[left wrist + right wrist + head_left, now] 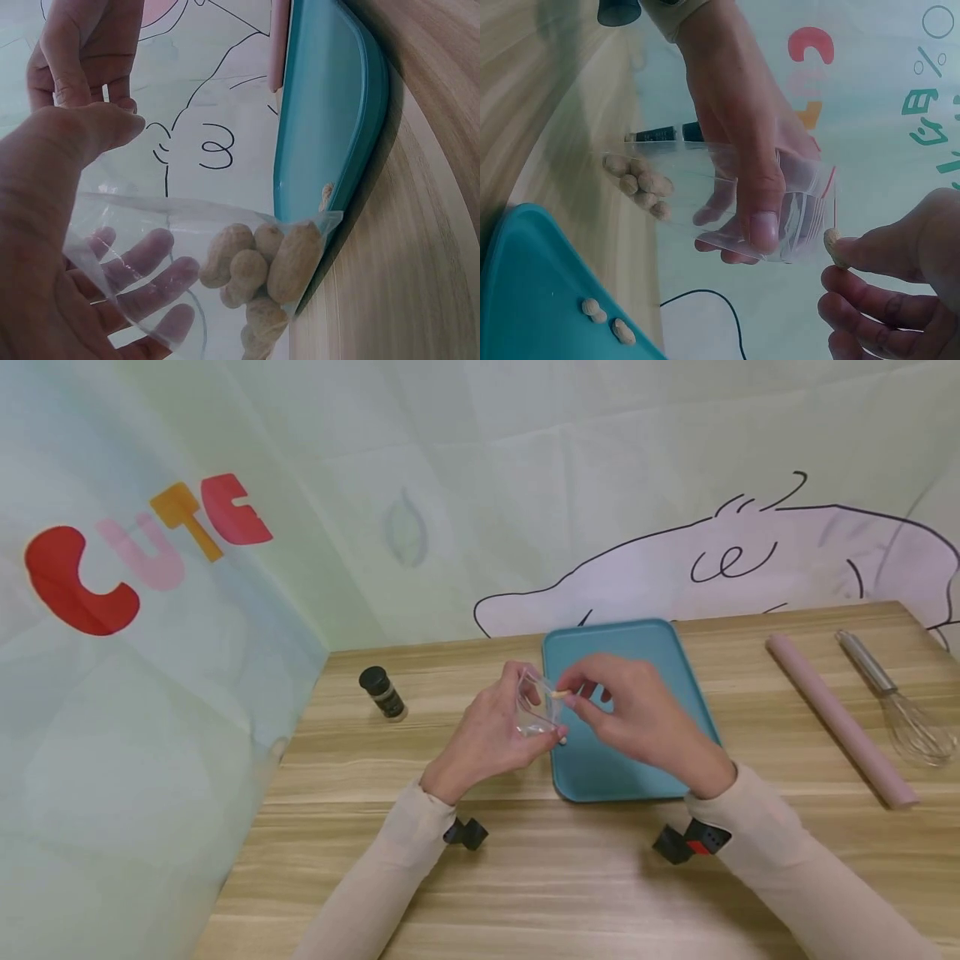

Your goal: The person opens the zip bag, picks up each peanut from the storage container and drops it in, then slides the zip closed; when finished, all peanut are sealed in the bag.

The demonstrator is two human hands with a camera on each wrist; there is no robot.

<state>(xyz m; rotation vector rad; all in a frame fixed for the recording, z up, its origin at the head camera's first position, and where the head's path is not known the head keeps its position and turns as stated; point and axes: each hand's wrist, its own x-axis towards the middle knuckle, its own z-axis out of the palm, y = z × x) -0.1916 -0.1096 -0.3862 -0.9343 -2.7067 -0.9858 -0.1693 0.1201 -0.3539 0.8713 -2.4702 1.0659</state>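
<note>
My left hand grips a clear zip bag, thumb on one side and fingers behind it. Several unshelled peanuts lie in the bottom of the bag. At the bag's open mouth, my right hand pinches a single peanut between thumb and fingertips. Both hands are above the left part of a blue tray. In the right wrist view, a couple of loose peanuts rest on the tray near its edge.
A small black-capped seasoning jar stands on the wooden table at the left. Right of the tray lie a pink rolling pin and a metal whisk. A printed cloth hangs behind the table.
</note>
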